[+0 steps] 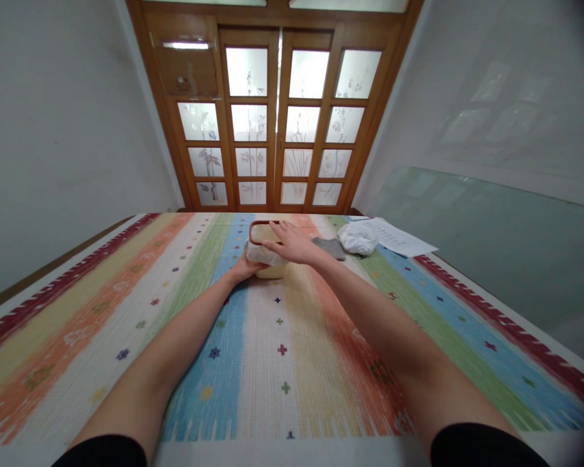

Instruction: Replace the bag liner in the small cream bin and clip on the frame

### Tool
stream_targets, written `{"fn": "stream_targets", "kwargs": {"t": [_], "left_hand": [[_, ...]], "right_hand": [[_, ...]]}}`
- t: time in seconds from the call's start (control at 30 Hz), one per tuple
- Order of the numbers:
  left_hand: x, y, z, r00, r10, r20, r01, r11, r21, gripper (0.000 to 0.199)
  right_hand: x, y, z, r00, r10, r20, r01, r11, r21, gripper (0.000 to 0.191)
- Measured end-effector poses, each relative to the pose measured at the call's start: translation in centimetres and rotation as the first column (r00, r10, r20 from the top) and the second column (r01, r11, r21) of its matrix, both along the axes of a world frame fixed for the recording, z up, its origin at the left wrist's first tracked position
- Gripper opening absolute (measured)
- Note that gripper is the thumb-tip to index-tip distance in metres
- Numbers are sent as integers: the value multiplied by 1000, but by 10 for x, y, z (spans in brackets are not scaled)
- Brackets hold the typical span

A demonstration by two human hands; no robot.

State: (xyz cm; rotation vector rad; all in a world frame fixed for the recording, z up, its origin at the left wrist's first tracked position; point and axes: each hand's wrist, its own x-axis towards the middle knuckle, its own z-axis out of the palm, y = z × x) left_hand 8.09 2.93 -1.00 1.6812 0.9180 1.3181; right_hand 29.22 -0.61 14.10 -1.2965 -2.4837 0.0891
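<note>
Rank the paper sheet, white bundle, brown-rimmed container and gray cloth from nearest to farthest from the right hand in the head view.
1. Brown-rimmed container: touched by the right hand.
2. Gray cloth: just right of the wrist.
3. White bundle: right of the gray cloth.
4. Paper sheet: farthest right, extending past the white bundle.

You face wooden doors (272, 126) with glass panes (309, 74) beyond the far edge of the striped tablecloth (267, 383). Toward its far right corner you see a paper sheet (401, 239), a crumpled white bundle (357, 239) beside it, and a grey cloth (331, 247) next to that. A greenish panel (496, 240) lines the wall (530, 97) on your right.
</note>
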Motion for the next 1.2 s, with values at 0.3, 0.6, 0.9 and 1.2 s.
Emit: {"fn": "stream_targets", "kwargs": {"t": [0.3,0.6,0.9,1.2], "left_hand": [[2,-5,8,999,-50,-5,50,999,5,82],[1,-2,3,997,-51,53,54,997,-58,97],[0,-5,6,999,-22,29,24,998,-50,92],[3,-11,10,999,-2,45,5,998,-69,93]], "right_hand": [[-12,-38,-9,989,-133,68,123,982,141,89],[-15,-11,-1,983,-146,108,134,984,117,94],[2,25,14,992,96,82,-94,995,-31,108],[9,34,7,995,84,54,-85,996,18,109]]}}
